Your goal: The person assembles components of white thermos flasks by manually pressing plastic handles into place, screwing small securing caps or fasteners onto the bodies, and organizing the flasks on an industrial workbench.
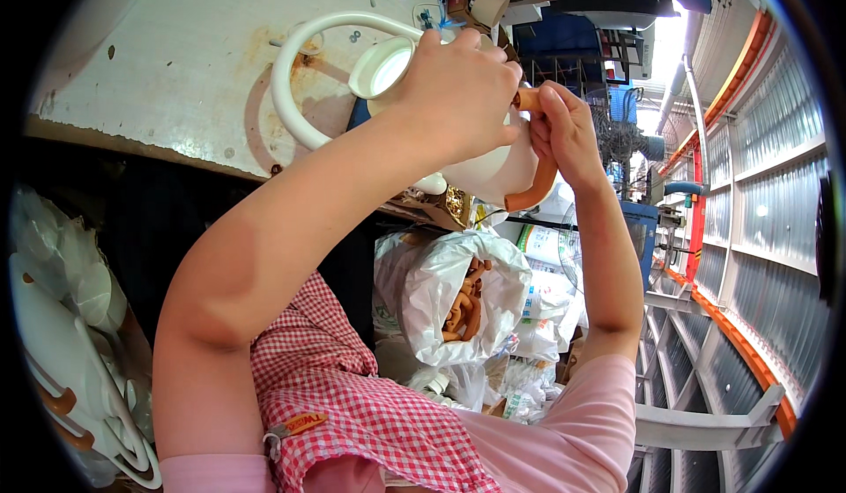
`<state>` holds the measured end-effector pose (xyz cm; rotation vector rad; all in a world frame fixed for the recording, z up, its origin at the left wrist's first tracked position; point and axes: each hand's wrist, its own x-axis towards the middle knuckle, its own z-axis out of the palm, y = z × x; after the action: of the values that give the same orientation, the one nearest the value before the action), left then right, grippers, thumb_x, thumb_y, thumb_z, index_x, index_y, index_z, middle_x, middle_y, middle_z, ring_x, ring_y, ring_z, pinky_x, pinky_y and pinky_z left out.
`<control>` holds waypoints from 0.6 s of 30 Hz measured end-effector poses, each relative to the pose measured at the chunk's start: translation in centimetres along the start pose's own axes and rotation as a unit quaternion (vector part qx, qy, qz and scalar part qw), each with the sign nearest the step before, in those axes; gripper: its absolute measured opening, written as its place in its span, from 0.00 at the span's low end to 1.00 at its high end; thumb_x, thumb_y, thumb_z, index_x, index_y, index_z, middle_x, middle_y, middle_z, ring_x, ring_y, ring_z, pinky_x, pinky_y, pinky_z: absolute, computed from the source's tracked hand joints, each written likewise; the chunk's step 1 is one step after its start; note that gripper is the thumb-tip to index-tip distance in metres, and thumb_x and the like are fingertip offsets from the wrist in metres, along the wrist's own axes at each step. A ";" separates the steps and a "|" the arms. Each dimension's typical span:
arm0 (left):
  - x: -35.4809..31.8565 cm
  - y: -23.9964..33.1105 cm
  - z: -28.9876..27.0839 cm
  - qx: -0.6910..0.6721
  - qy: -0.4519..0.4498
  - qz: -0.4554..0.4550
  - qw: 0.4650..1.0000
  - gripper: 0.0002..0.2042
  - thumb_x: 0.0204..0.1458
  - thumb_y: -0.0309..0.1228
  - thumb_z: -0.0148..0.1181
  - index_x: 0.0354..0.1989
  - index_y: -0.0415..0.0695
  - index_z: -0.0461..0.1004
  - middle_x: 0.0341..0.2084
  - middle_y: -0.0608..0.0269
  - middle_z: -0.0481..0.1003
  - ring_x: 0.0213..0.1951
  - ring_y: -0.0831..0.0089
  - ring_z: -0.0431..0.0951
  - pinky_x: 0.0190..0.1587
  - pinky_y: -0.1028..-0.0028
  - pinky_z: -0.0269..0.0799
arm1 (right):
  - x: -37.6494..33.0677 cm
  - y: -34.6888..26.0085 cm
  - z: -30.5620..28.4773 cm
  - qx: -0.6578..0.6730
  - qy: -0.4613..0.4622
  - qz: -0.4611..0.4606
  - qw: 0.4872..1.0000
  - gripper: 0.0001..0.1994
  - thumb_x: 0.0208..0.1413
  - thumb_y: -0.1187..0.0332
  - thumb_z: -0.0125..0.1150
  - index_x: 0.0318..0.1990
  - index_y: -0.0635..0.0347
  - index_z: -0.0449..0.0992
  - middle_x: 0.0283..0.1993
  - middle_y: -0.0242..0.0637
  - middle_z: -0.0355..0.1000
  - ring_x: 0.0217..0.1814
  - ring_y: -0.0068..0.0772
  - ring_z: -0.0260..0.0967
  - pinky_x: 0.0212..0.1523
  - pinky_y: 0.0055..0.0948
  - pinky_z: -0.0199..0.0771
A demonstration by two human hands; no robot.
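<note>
A white plastic watering can (489, 174) with a long curved spout (282, 83) and a round opening (388, 68) is held over the table's edge. My left hand (463, 92) is closed over its upper part, fingers bent round the far side. In my right hand (566, 136) is a brown curved handle (534, 192), pinched near its upper end between thumb and fingers. The handle lies against the can's right side, its upper end close to my left fingers. Whether that end is joined to the can is hidden.
The white, stained tabletop (203, 61) spreads at the upper left. Below the can stands a white plastic bag (421, 312) with several brown handles (465, 308) inside. Finished-looking white cans with brown handles (60, 400) lie at the lower left. A fan and machinery (639, 220) stand at the right.
</note>
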<state>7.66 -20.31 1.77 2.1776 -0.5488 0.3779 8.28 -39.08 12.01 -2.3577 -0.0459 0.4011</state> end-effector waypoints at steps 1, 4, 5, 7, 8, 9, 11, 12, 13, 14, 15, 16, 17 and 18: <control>0.0 0.0 0.0 -0.001 -0.006 0.002 1.000 0.26 0.45 0.51 0.68 0.49 0.48 0.79 0.45 0.68 0.79 0.54 0.69 0.74 0.54 0.61 0.68 | 0.0 0.0 -0.1 -0.001 -0.001 0.000 1.000 0.16 0.72 0.58 0.49 0.35 0.59 0.71 0.17 0.20 0.56 0.14 0.11 0.49 0.16 0.19 0.53; -0.1 0.0 0.2 0.002 -0.003 0.002 1.000 0.26 0.46 0.52 0.67 0.49 0.47 0.79 0.45 0.68 0.79 0.54 0.69 0.74 0.53 0.61 0.68 | -0.1 -0.1 0.0 -0.012 0.004 0.012 1.000 0.16 0.71 0.58 0.50 0.35 0.59 0.71 0.17 0.20 0.57 0.15 0.10 0.51 0.15 0.19 0.54; 0.0 0.0 0.3 0.005 0.005 0.002 1.000 0.27 0.46 0.53 0.67 0.49 0.47 0.79 0.45 0.67 0.79 0.54 0.69 0.74 0.53 0.61 0.69 | -0.2 -0.3 0.1 -0.045 0.000 -0.003 0.999 0.16 0.72 0.57 0.48 0.33 0.57 0.69 0.17 0.20 0.56 0.14 0.10 0.49 0.15 0.18 0.52; -0.1 -0.1 0.5 0.004 0.011 0.006 1.000 0.27 0.46 0.53 0.66 0.49 0.47 0.79 0.45 0.67 0.79 0.54 0.69 0.74 0.53 0.61 0.69 | -0.1 -0.5 0.0 -0.079 -0.003 -0.019 0.997 0.16 0.73 0.57 0.47 0.32 0.55 0.66 0.17 0.20 0.55 0.14 0.09 0.48 0.14 0.17 0.50; -0.1 -0.1 0.5 0.001 0.016 0.010 1.000 0.27 0.46 0.53 0.66 0.49 0.47 0.79 0.45 0.67 0.79 0.54 0.68 0.74 0.53 0.61 0.69 | -0.1 -0.4 -0.3 -0.067 -0.011 -0.014 0.998 0.16 0.72 0.56 0.50 0.33 0.58 0.69 0.17 0.20 0.57 0.14 0.09 0.51 0.15 0.17 0.53; -0.1 -0.1 0.4 0.001 0.016 0.010 1.000 0.27 0.46 0.53 0.66 0.49 0.47 0.79 0.45 0.67 0.79 0.54 0.68 0.74 0.53 0.61 0.69 | -0.1 -0.4 -0.5 -0.055 -0.019 -0.010 0.998 0.17 0.70 0.56 0.52 0.35 0.61 0.72 0.17 0.20 0.60 0.15 0.09 0.54 0.16 0.17 0.57; 0.0 0.0 0.4 -0.002 0.006 0.006 1.000 0.27 0.46 0.53 0.66 0.49 0.47 0.79 0.45 0.67 0.79 0.54 0.68 0.74 0.53 0.61 0.69 | -0.2 -0.4 -0.4 -0.079 -0.004 -0.023 0.997 0.17 0.70 0.56 0.53 0.35 0.61 0.73 0.18 0.20 0.59 0.16 0.09 0.55 0.16 0.16 0.57; 0.1 0.0 0.4 -0.002 0.006 0.007 1.000 0.27 0.46 0.53 0.66 0.49 0.47 0.79 0.45 0.67 0.79 0.54 0.68 0.74 0.53 0.61 0.69 | -0.3 -0.5 -0.3 -0.103 0.012 -0.037 0.994 0.17 0.69 0.56 0.54 0.35 0.61 0.74 0.18 0.20 0.59 0.16 0.10 0.56 0.16 0.16 0.58; 0.1 0.1 0.4 0.001 0.009 0.006 1.000 0.27 0.46 0.52 0.66 0.50 0.47 0.79 0.46 0.67 0.79 0.55 0.69 0.74 0.54 0.61 0.68 | -0.4 -0.6 -0.3 -0.103 0.013 -0.036 0.994 0.17 0.69 0.56 0.54 0.35 0.61 0.74 0.18 0.20 0.59 0.16 0.10 0.56 0.16 0.16 0.58; 0.2 0.1 0.4 0.005 0.013 0.006 1.000 0.27 0.46 0.52 0.66 0.50 0.47 0.79 0.46 0.66 0.79 0.55 0.69 0.73 0.55 0.61 0.68 | -0.4 -0.9 -0.2 -0.148 0.029 -0.040 0.988 0.16 0.68 0.56 0.56 0.36 0.62 0.75 0.19 0.23 0.64 0.17 0.13 0.60 0.18 0.18 0.61; 0.1 0.1 0.4 0.005 0.013 0.009 1.000 0.27 0.46 0.52 0.66 0.50 0.47 0.79 0.46 0.66 0.79 0.55 0.69 0.73 0.55 0.61 0.68 | -0.5 -1.3 -0.2 -0.193 0.045 -0.043 0.979 0.16 0.67 0.57 0.58 0.36 0.62 0.77 0.20 0.25 0.69 0.18 0.16 0.63 0.20 0.20 0.65; 0.0 0.1 0.3 -0.002 0.010 0.008 1.000 0.27 0.45 0.52 0.67 0.50 0.47 0.79 0.47 0.66 0.79 0.56 0.69 0.73 0.55 0.61 0.67 | -0.7 -1.7 0.1 -0.192 0.050 -0.044 0.979 0.16 0.67 0.57 0.58 0.36 0.62 0.77 0.20 0.25 0.69 0.18 0.16 0.63 0.20 0.20 0.65; 0.0 0.0 0.3 -0.009 0.006 0.009 1.000 0.27 0.45 0.51 0.67 0.50 0.47 0.79 0.48 0.66 0.78 0.57 0.69 0.72 0.56 0.61 0.66 | -0.9 -2.1 0.5 -0.251 0.061 -0.075 0.963 0.15 0.65 0.57 0.60 0.36 0.62 0.78 0.23 0.29 0.74 0.20 0.20 0.66 0.23 0.24 0.68; -0.1 0.0 0.3 -0.008 0.005 0.017 1.000 0.27 0.45 0.51 0.67 0.50 0.47 0.79 0.48 0.66 0.78 0.57 0.69 0.72 0.56 0.61 0.66 | -1.0 -2.5 0.8 -0.309 0.073 -0.105 0.942 0.14 0.63 0.58 0.61 0.36 0.61 0.79 0.27 0.33 0.79 0.22 0.25 0.69 0.26 0.27 0.71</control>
<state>7.66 -20.51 1.53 2.1519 -0.5819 0.4019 7.27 -36.86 13.38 -2.9544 -0.4019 0.1075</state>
